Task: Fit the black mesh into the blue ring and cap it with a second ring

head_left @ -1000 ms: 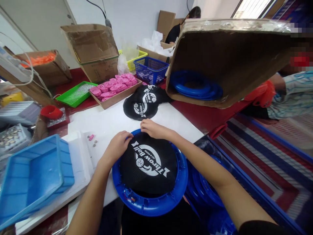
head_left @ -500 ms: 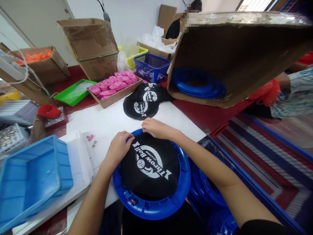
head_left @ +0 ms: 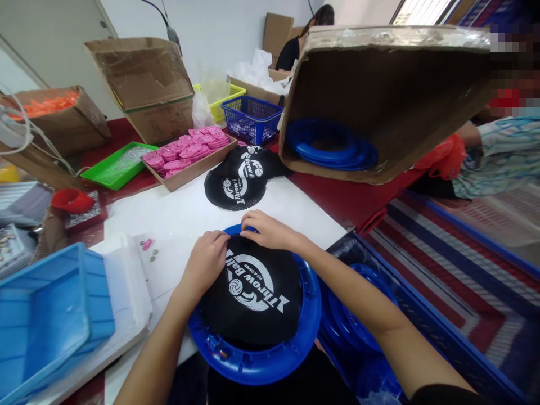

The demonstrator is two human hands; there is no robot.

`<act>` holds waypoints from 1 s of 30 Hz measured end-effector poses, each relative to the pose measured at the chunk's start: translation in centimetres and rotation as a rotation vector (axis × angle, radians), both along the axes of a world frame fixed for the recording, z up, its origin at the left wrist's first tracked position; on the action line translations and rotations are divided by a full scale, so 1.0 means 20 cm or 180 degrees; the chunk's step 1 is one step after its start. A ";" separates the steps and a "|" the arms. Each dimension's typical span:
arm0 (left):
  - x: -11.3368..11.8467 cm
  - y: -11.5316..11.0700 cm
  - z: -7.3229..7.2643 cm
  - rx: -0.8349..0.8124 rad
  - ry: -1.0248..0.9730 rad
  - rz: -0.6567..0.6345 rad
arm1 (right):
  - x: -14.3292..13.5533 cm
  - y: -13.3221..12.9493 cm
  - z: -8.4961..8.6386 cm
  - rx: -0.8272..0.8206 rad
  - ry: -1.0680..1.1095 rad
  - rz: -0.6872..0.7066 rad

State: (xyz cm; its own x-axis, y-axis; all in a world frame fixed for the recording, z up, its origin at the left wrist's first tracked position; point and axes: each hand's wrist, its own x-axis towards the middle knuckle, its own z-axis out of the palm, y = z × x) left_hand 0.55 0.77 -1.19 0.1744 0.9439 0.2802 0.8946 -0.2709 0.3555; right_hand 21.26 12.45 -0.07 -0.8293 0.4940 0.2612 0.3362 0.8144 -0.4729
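Note:
A blue plastic ring (head_left: 311, 304) lies tilted at the near edge of the table, partly over my lap. Over its opening is a black mesh disc (head_left: 253, 315) printed with white "Throw Ball" lettering. My left hand (head_left: 207, 256) is closed at the far-left rim, fingertips pinching the mesh edge. Beside it, my right hand (head_left: 264, 229) has its fingers curled down on the mesh edge at the far rim. Small coloured wires (head_left: 217, 347) show in the ring's near side. More black mesh discs (head_left: 236, 180) lie in a loose pile beyond my hands.
Pink pieces fill a shallow box (head_left: 198, 166) near a green tray (head_left: 113, 169). A blue bin (head_left: 97, 304) stands at left. On the right, a large carton (head_left: 291, 90) holds blue rings (head_left: 329, 152); more rings (head_left: 358, 315) sit in a crate below. Other people are nearby.
The view has shifted slightly, so the surroundings sit further left. Both hands stay at the far rim, with only small finger movements; the ring and mesh keep their arrangement.

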 end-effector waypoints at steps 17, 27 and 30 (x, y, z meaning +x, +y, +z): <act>-0.03 0.12 0.10 -0.0746 -0.0371 -0.0271 | 0.16 -0.16 0.01 0.0576 -0.0178 -0.0354; -0.09 -0.03 0.17 -0.1353 -0.0248 -0.0010 | 0.24 -0.14 0.01 0.0445 -0.0354 0.0215; -0.11 -0.06 0.20 -0.1422 -0.0265 -0.0083 | 0.21 -0.10 0.01 0.0298 -0.0168 0.0215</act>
